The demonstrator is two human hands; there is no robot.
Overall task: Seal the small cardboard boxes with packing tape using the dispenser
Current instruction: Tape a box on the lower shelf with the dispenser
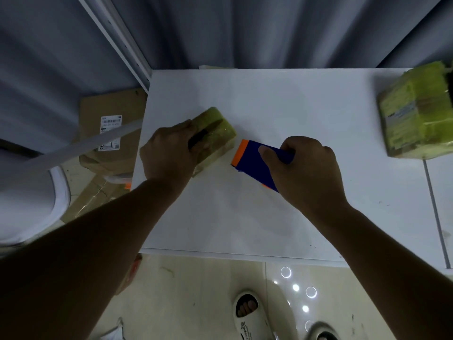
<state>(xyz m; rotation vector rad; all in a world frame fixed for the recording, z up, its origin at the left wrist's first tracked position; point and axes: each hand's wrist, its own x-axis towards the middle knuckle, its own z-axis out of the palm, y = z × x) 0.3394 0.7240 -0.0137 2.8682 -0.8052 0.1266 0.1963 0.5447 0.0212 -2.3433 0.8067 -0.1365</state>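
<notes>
Presently, one small box (pixel 215 133), wrapped in glossy yellowish tape, was recorded on the white worktop (pixel 294 217), taken as the landmark for all places below.

- Left hand (pixel 169 153): laid over the box's near-left end, fingers curled onto its top, the box held steady against the worktop.
- Right hand (pixel 306 168): closed round the blue tape dispenser (pixel 255 163), thumb laid along its top; the dispenser's orange front edge sat just beside the box's right end, whether touching it could not be told.
- Second taped box (pixel 416 111): at the worktop's far right corner, well apart from both hands.
- Flattened cardboard (pixel 110 133) with a printed label: on the floor off the worktop's left edge.
- Slippered foot (pixel 247 312): on the tiled floor beyond the worktop's near edge.

Step judged in hand: a strip being laid or finished at the box's right end. Next move judged to call for the box being kept pinned while the dispenser is drawn firmly and the tape cut cleanly at its edge.
</notes>
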